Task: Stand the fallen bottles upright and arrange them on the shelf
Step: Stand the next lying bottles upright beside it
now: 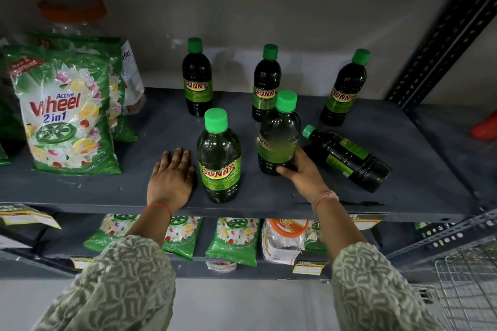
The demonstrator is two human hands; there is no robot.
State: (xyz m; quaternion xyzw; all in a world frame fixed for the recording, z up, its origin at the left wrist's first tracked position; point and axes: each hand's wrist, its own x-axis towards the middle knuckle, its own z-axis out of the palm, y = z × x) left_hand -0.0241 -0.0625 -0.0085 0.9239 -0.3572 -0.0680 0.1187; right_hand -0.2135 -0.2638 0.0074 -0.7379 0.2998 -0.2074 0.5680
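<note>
Dark green bottles with green caps and "SUNNY" labels stand on the dark grey shelf (403, 169). Three stand upright at the back: left (197, 80), middle (266, 78), right (344, 91). Another upright bottle (219, 158) stands near the front edge. My left hand (172, 177) rests flat on the shelf just left of it, fingers apart, holding nothing. My right hand (301, 172) grips the lower body of a bottle (279, 134) that stands nearly upright, slightly blurred. One bottle (347, 157) lies on its side to the right of it, cap pointing left.
Green "Wheel" detergent bags (64, 113) stand at the shelf's left, with a clear jar with an orange lid (72, 16) behind them. A perforated upright post (441, 43) bounds the right side. More bags (232, 239) lie on the lower shelf. A wire basket (468, 287) sits at the lower right.
</note>
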